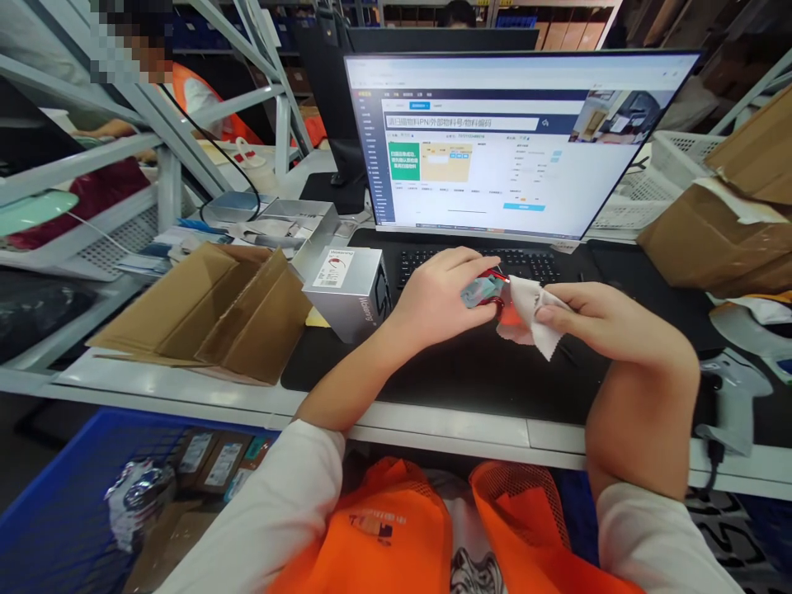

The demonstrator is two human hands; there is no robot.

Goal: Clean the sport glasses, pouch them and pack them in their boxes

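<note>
Above the black desk mat, my left hand point(436, 297) is closed on a red-framed item point(493, 304) that looks like a pair of glasses, with a bluish, see-through part beside the fingers. My right hand point(585, 313) pinches a pale cloth point(530, 312) with zigzag edges, which lies against the right side of the red item. A reddish-orange patch shows below the cloth. To the left of my left hand stands a silver-grey box point(355, 297) with a white label. The keyboard point(525, 266) is partly hidden behind my hands.
A monitor point(470, 190) stands behind the keyboard. An open cardboard box point(204, 305) is on the left, another cardboard box point(711, 231) on the right. A handheld scanner point(736, 396) lies at the right edge. A blue basket point(55, 495) is below left. Another person sits beyond the metal frame.
</note>
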